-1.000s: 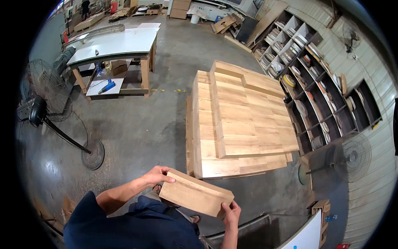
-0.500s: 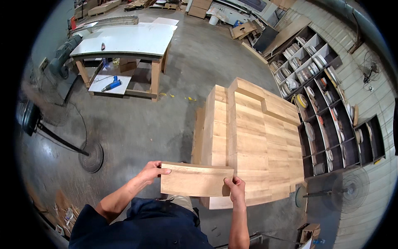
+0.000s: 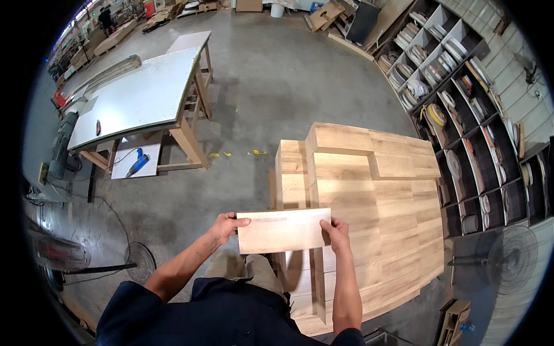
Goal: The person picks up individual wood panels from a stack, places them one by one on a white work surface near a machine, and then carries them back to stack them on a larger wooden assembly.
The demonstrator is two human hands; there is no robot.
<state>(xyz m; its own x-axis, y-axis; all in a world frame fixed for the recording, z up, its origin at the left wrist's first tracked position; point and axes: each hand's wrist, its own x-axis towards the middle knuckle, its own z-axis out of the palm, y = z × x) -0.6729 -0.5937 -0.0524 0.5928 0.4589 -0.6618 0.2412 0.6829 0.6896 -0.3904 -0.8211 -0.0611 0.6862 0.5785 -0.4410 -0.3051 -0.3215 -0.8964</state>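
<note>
I see the left hand gripping 1 end of the wooden piece, its long axis crosswise between both hands. The right hand clasps the other end, nearer the wood-grain stack. Farther right, the shelving holds coiled rolls, 1 of them yellow.

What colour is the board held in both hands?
The board is pale beige, like light wood; the head view shows it best.
</note>
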